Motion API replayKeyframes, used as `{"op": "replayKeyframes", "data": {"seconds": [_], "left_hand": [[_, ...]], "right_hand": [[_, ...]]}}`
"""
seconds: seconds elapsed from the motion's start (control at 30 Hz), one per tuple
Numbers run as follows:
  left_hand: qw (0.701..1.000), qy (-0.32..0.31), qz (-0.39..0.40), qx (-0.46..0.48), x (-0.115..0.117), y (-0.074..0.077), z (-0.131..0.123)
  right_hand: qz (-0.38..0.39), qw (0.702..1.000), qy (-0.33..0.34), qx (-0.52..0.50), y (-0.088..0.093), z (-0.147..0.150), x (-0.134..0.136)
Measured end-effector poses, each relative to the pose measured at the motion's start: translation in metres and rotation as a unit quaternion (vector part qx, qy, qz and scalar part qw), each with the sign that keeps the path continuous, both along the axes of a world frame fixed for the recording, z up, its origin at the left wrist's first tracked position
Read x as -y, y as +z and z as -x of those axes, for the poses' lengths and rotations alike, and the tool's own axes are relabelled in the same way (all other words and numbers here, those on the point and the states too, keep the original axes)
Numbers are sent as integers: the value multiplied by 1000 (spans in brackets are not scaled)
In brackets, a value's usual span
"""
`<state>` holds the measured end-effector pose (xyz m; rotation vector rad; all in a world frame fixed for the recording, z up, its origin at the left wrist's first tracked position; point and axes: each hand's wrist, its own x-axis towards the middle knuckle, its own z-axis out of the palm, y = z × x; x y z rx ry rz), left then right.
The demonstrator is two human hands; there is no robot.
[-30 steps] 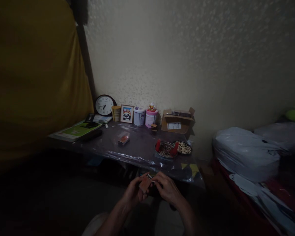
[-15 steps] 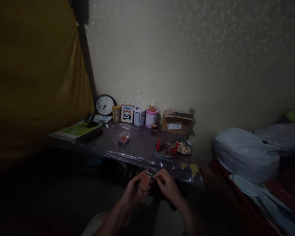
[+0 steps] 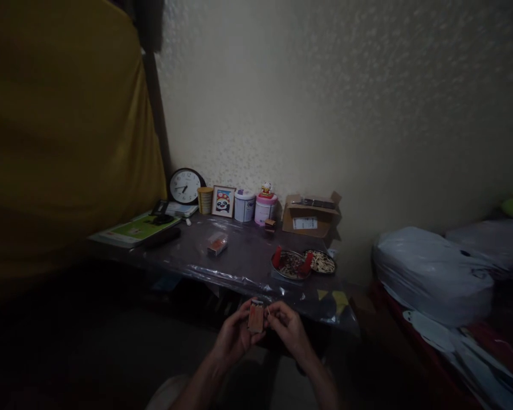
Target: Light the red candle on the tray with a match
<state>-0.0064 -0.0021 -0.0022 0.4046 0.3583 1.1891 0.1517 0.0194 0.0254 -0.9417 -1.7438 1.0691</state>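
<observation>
My left hand (image 3: 234, 335) grips a small matchbox (image 3: 255, 320), held upright, its top end partly open with several match ends showing. Close beside the box's right edge, my right hand (image 3: 287, 326) pinches a thin pale matchstick (image 3: 269, 311) between thumb and fingers. Both hands are just in front of the table's near edge. Beyond them on the table are a round dish with dark bits (image 3: 289, 265) and red pieces on its rim, and a second dish of pale sticks (image 3: 320, 262). Another matchbox (image 3: 218, 244), seemingly in clear wrapping, lies farther left.
The plastic-covered table (image 3: 248, 259) stands against a wall. Along its back are a clock (image 3: 185, 186), a panda picture (image 3: 223, 201), two tins (image 3: 244, 206) and an open cardboard box (image 3: 310, 219). A yellow curtain (image 3: 68, 125) hangs left; white bags (image 3: 431, 273) lie right.
The matchbox has turned more upright and faces me more squarely. My right hand's matchstick now points more upward, beside the box. The view has shifted slightly.
</observation>
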Motion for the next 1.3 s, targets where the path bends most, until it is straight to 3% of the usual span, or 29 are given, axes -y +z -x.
{"op": "replayKeyframes", "data": {"seconds": [0.2, 0.43, 0.9, 1.13, 1.3], "left_hand": [[999, 40, -16, 27, -1, 0, -1], [998, 47, -15, 32, -1, 1, -3], [988, 89, -46, -113, 2, 4, -6], [984, 110, -35, -137, -1, -3, -11], [978, 113, -26, -171, 1, 0, -8]], "right_hand": [[-132, 989, -25, 68, 7, 6, 11], [-173, 980, -21, 92, 7, 12, 15], [-127, 988, -51, 66, -1, 7, 5], [-65, 997, -15, 25, -4, 8, 6], [46, 997, 0, -63, -3, 7, 3]]}}
